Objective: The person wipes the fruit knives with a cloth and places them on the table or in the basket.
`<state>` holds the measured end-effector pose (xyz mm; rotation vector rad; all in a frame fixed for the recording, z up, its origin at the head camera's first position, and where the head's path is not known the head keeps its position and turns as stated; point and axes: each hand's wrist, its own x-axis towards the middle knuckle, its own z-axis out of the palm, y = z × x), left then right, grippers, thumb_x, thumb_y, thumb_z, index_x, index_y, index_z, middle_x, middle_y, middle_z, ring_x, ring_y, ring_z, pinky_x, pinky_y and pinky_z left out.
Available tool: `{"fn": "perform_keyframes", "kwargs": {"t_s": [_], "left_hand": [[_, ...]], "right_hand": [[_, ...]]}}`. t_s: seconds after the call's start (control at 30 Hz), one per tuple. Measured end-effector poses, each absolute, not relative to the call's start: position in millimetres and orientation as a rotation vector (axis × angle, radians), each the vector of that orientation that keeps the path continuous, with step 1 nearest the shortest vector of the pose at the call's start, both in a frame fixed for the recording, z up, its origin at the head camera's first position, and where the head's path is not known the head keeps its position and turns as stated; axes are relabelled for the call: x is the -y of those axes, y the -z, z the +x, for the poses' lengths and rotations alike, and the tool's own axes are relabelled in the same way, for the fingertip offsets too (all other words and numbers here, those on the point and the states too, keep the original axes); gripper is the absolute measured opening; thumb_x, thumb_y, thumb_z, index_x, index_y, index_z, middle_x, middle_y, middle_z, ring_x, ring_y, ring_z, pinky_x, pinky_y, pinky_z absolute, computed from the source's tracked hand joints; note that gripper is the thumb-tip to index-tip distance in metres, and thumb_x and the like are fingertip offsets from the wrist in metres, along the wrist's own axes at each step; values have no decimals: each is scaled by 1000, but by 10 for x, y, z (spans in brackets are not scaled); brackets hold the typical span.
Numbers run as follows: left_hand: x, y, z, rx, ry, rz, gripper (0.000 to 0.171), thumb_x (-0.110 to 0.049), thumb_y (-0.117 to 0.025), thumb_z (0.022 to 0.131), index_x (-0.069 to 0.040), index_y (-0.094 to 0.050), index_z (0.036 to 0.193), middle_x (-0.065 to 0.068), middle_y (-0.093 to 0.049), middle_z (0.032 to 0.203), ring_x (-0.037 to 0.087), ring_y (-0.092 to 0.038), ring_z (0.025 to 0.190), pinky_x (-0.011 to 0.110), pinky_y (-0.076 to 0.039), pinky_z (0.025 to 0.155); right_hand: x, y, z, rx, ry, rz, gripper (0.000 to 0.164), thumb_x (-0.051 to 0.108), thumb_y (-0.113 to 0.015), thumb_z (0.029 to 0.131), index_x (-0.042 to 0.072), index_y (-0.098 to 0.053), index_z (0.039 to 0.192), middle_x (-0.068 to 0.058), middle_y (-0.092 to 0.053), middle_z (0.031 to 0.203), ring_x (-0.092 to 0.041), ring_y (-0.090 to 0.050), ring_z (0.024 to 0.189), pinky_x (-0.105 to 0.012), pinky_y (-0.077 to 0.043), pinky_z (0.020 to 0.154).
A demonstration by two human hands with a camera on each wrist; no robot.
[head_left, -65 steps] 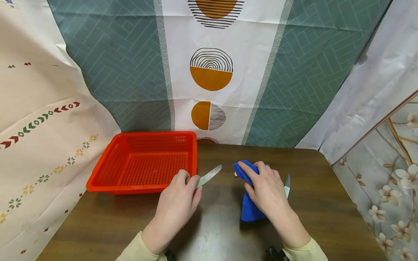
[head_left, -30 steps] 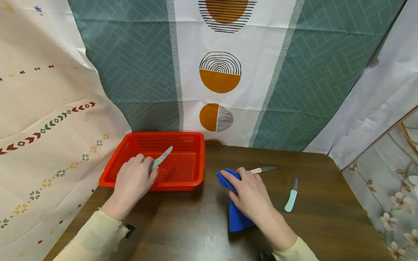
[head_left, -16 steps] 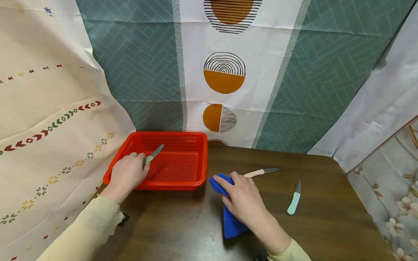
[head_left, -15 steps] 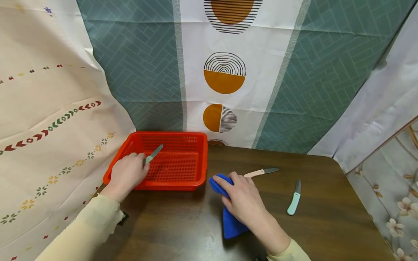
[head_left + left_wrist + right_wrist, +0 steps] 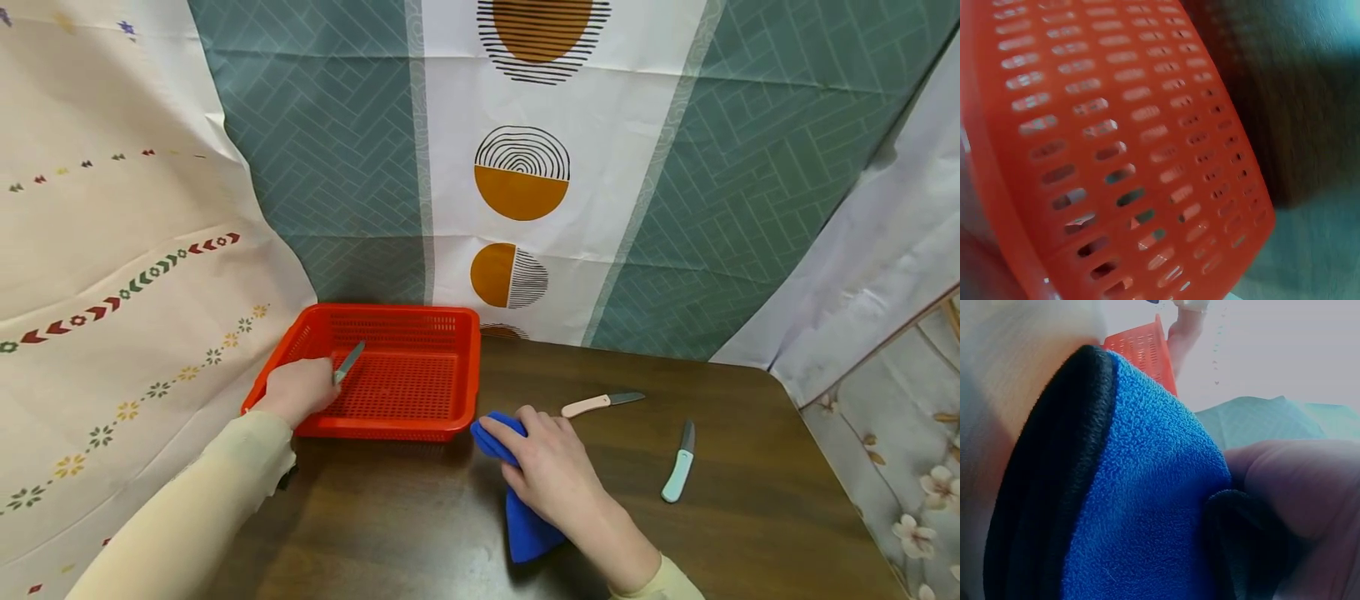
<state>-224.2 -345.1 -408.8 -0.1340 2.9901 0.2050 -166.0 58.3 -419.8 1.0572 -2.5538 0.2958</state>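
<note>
Reaching over the near left rim of the red basket [image 5: 467, 375], my left hand [image 5: 302, 390] grips a paring knife [image 5: 349, 362] by its pale green handle. Its blade points up and away inside the basket, and most of the handle is hidden by the hand. In the left wrist view the slotted basket wall [image 5: 1141, 131] covers most of what the hand does. My right hand [image 5: 553, 467] holds a folded blue cloth [image 5: 531, 530] above the table, fingers curled over its top. The right wrist view shows the cloth [image 5: 1147, 481] close up, with a dark edge.
A knife with a pale pink handle [image 5: 587, 406] lies on the brown table [image 5: 420, 517] beyond my right hand. Farther right lies a knife with a mint handle [image 5: 677, 477]. Patterned cloth hangings [image 5: 330, 167] stand behind and at both sides.
My left hand has carried the knife from beside the basket leftward over it, then lowered it inside. My right hand keeps the cloth and has drifted left and nearer.
</note>
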Motion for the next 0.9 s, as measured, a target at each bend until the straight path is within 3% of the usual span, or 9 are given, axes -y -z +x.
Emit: {"fn": "perform_keyframes", "kwargs": {"t_s": [0.3, 0.9], "left_hand": [[3466, 4078, -2310, -2875, -291, -200, 12, -18, -72, 83, -9, -64, 83, 7, -60, 73, 26, -55, 67, 41, -46, 63], [3445, 4178, -2344, -2778, -233, -253, 9, -19, -68, 84, -9, -67, 83, 6, -60, 74, 24, -56, 68, 43, -48, 65]], "right_hand": [[-609, 4243, -1658, 2570, -311, 1060, 62, 26, -80, 84, 32, -59, 142, -3, -57, 102, -20, -55, 85, -38, -42, 76], [-726, 4326, -1684, 2615, -282, 1031, 60, 28, -79, 84, 33, -59, 141, -2, -58, 101, -19, -54, 85, -38, -42, 75]]}}
